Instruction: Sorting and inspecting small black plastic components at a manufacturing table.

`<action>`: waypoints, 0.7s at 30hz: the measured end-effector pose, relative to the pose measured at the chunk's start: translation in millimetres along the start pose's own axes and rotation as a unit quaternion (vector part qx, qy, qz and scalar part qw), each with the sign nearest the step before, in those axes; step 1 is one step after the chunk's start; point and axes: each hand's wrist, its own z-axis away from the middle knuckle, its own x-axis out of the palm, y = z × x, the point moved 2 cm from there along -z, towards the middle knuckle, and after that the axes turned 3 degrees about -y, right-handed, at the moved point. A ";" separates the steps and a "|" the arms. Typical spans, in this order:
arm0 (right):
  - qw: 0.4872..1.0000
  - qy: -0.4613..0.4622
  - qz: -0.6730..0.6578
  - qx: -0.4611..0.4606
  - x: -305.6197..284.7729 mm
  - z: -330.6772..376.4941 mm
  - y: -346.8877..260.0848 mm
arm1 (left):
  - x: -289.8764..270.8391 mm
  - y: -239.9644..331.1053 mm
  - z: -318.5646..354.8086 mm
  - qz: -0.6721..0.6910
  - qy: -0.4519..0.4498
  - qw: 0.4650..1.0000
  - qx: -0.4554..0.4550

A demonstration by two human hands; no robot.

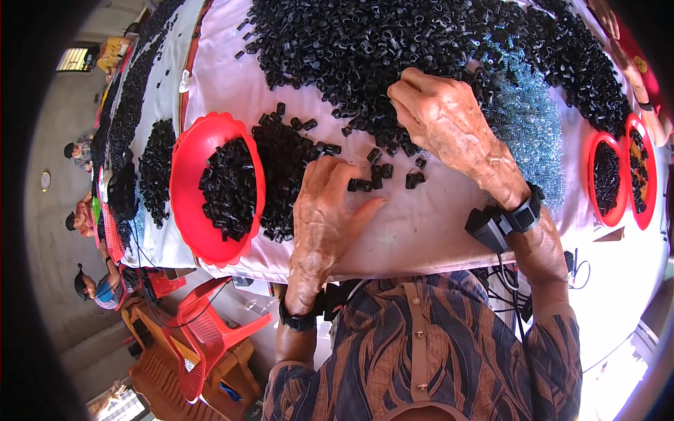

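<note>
My left hand [326,210] rests palm-down on the white tablecloth [421,224], fingers apart, its fingertips beside a few loose small black plastic pieces [379,175]. Whether anything lies under the palm is hidden. My right hand [446,116] reaches into the edge of the big heap of black pieces [365,49], fingers curled and pinched among them; what they hold cannot be made out. A red bowl [186,168] half full of black pieces stands left of my left hand, with more pieces piled against its right side.
A patch of small pale-blue parts [530,119] lies right of my right hand. Two red bowls [618,175] with black pieces sit at the right edge, another person's hand near them. Red plastic chairs [203,330] stand below the table; several people sit along the left.
</note>
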 end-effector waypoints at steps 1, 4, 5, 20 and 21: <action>1.000 -0.006 0.000 0.003 0.7 -0.3 -0.2 | 2.1 0.6 -0.7 -0.001 0.018 1.000 0.010; 1.000 -0.012 0.003 0.004 0.9 -1.0 -0.7 | 8.6 0.9 -3.4 -0.008 0.033 0.999 0.018; 1.000 -0.011 0.006 0.003 0.6 -1.4 -0.9 | 10.1 0.4 -3.7 -0.016 0.028 0.999 0.017; 0.999 -0.024 0.022 0.001 -1.2 -0.2 -1.2 | -4.8 -6.8 -28.4 -0.012 0.062 0.993 0.103; 0.999 -0.024 0.022 0.001 -0.2 -0.6 -1.4 | -2.4 -5.6 -30.8 -0.012 0.062 0.993 0.104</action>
